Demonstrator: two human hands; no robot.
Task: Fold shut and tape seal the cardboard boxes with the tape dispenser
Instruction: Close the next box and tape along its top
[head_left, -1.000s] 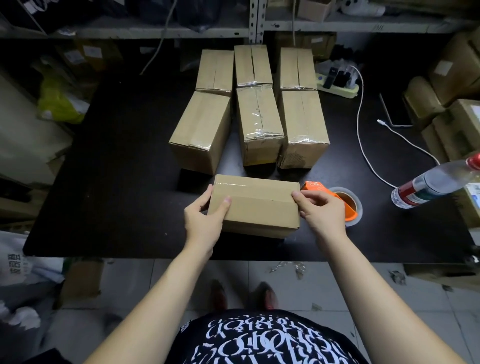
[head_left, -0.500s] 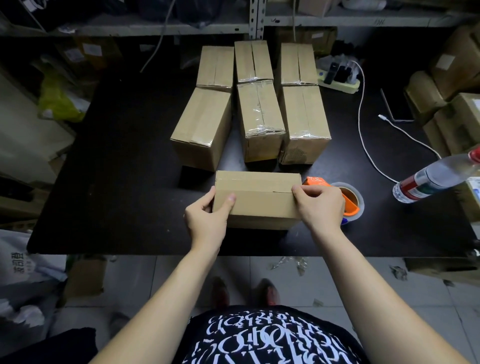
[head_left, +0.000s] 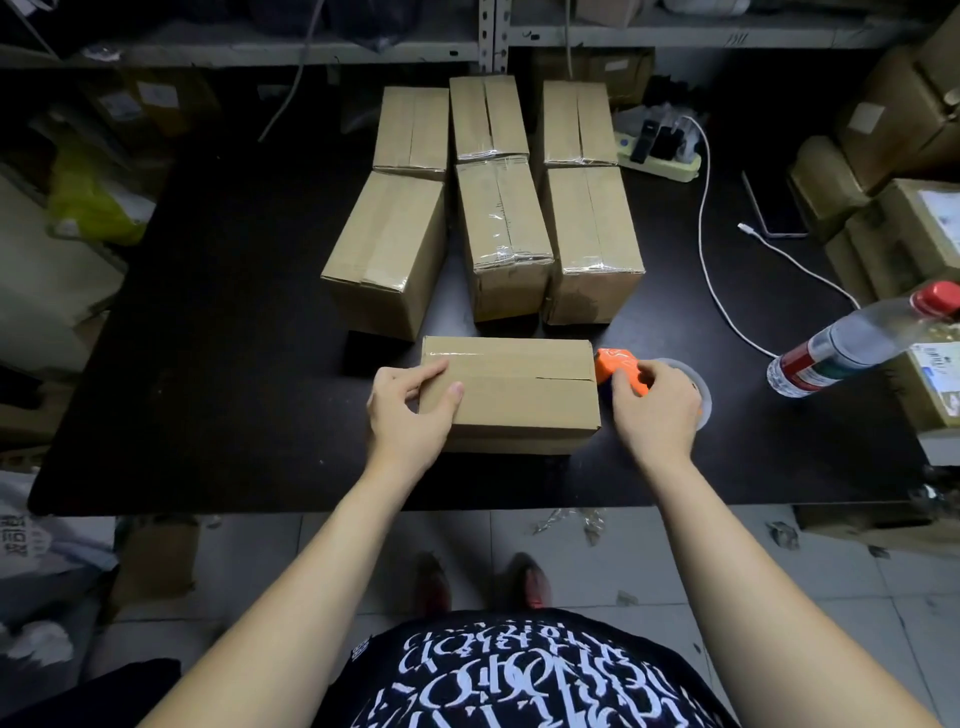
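A closed cardboard box (head_left: 519, 389) lies crosswise near the front edge of the black table (head_left: 208, 364), its top flaps folded down with the seam showing. My left hand (head_left: 410, 410) holds the box's left end, thumb and fingers on the top. My right hand (head_left: 657, 410) has left the box and curls over the orange tape dispenser (head_left: 618, 366), which sits just right of the box with its clear tape roll partly hidden under the hand.
Several taped boxes (head_left: 504, 228) stand in two rows behind the near box. A power strip (head_left: 662, 156) and a white cable (head_left: 706, 249) lie at the back right. A plastic bottle (head_left: 857, 343) leans at the right, beside stacked cartons (head_left: 914, 218).
My right hand has come off the box's right end and moved right onto the tape dispenser. My left hand stays on the box's left end.
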